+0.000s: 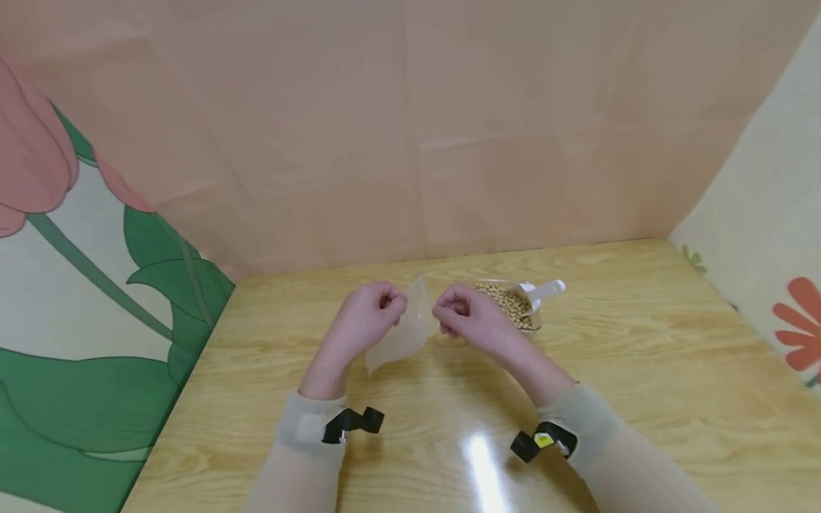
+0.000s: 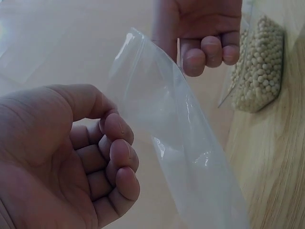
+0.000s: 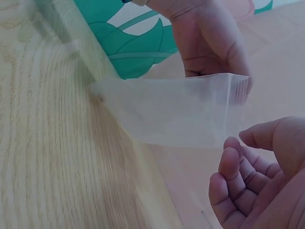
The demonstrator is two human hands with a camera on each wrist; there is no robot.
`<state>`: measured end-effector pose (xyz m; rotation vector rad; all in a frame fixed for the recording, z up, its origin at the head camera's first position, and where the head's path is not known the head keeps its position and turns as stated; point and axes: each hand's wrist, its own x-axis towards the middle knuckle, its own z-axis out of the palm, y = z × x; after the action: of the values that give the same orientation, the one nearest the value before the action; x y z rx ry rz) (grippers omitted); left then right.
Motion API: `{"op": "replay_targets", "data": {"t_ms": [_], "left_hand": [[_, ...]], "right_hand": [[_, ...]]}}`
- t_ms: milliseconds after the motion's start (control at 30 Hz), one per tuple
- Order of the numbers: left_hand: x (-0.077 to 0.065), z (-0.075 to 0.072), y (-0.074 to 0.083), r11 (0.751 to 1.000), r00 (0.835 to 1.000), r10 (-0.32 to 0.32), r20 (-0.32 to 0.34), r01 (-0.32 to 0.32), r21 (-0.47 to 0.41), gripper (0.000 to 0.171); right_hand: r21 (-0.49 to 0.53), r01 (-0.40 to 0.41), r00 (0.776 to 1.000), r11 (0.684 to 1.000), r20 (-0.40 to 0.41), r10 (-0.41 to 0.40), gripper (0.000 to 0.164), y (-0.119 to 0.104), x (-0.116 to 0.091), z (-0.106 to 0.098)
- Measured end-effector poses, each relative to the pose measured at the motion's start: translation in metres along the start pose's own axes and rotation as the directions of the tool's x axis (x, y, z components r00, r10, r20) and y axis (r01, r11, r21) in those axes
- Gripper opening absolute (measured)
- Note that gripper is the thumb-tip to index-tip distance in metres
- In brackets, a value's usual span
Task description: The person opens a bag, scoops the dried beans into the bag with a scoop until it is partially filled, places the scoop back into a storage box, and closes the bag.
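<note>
A translucent plastic bag [image 1: 410, 331] hangs above the table between the two hands, limp and flat, with a seam line near one end. My left hand [image 1: 372, 313] pinches one side of it between thumb and forefinger, the other fingers curled. On the opposite side, the thumb and forefinger of my right hand [image 1: 473, 313] pinch at the edge by the seamed end [image 3: 236, 90]. No contents show inside the bag [image 2: 176, 124]. Just beyond the right hand stands a clear container of pale round beans [image 1: 507, 303], partly hidden by that hand.
A white scoop [image 1: 539, 291] lies in the beans, its handle sticking out to the right. The wooden table [image 1: 641, 370] meets a pink backdrop [image 1: 410, 142] behind and flower-patterned panels [image 1: 77, 299] at the sides. Small black devices [image 1: 526, 445] are strapped on both wrists.
</note>
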<state>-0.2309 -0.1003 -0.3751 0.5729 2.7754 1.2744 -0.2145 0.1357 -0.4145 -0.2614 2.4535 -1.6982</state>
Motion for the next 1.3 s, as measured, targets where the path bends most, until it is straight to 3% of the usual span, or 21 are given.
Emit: {"op": "replay_targets", "data": {"t_ms": [367,567,800,967,1200,1300], "left_hand": [[0.000,0.001,0.002,1.000,1.000,-0.012,0.011,0.013,-0.029,0.020],[-0.002,0.000,-0.001,1.000,1.000,0.003,0.003,-0.002,-0.021,0.022],[-0.001,0.001,0.000,1.000,1.000,0.016,0.007,-0.016,-0.020,0.022],[-0.003,0.001,0.002,1.000,1.000,0.015,0.012,-0.015,-0.019,0.021],[-0.004,0.001,0.005,0.999,1.000,0.023,0.013,-0.022,-0.026,0.020],[-0.005,0.001,0.005,0.999,1.000,0.022,0.015,-0.022,-0.027,0.020]], "right_hand": [[-0.112,0.085,0.993,0.990,-0.077,-0.094,0.020,-0.003,-0.018,-0.019],[-0.264,0.161,0.970,0.951,-0.135,-0.202,0.025,-0.006,-0.031,-0.037],[-0.360,0.185,0.948,0.914,-0.180,-0.263,0.025,-0.016,-0.048,-0.066],[-0.445,0.190,0.937,0.875,-0.185,-0.297,0.033,-0.021,-0.060,-0.086],[-0.589,0.201,0.905,0.783,-0.194,-0.378,0.037,-0.021,-0.071,-0.109],[-0.616,0.207,0.898,0.760,-0.188,-0.397,0.038,-0.020,-0.072,-0.116]]}}
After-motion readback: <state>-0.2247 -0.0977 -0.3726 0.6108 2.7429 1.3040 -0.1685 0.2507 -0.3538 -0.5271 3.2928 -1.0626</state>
